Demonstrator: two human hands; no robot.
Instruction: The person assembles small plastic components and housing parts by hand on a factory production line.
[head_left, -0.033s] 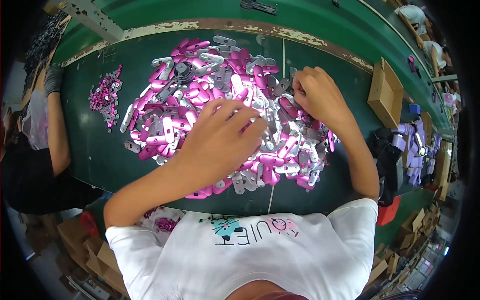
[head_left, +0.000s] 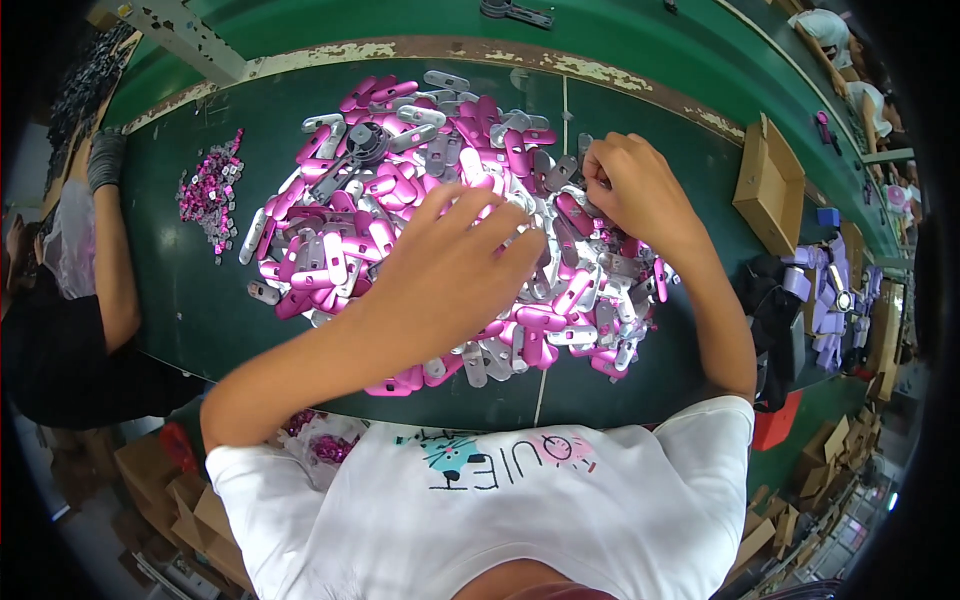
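Pink and silver oblong parts (head_left: 403, 188) lie heaped across the middle of the green table (head_left: 180, 330), and from where I stand the person in the white T-shirt (head_left: 500, 510) has both hands at them.

In the head view, the only one there is, the left hand (head_left: 455, 255) has just slid a little forward and to the right, over the brightly lit centre of the heap. Its fingers are bent and slightly spread, back of the hand uppermost; their tips are hidden from me, so I can't tell whether they grip anything. The right hand (head_left: 637, 190) has barely stirred. It sits at the heap's far right edge, fingers curled in toward the thumb, close to a loose grey part (head_left: 562, 173) and a pink part (head_left: 575, 213). What, if anything, it pinches I can't make out.

So the two hands are now nearer each other, with the left one reaching deeper among the parts; I see no clear change in the heap itself. A dark round-headed piece (head_left: 368, 143) lies on top of it, and a scatter of small pink and silver bits (head_left: 212, 195) sits well apart, to the left.
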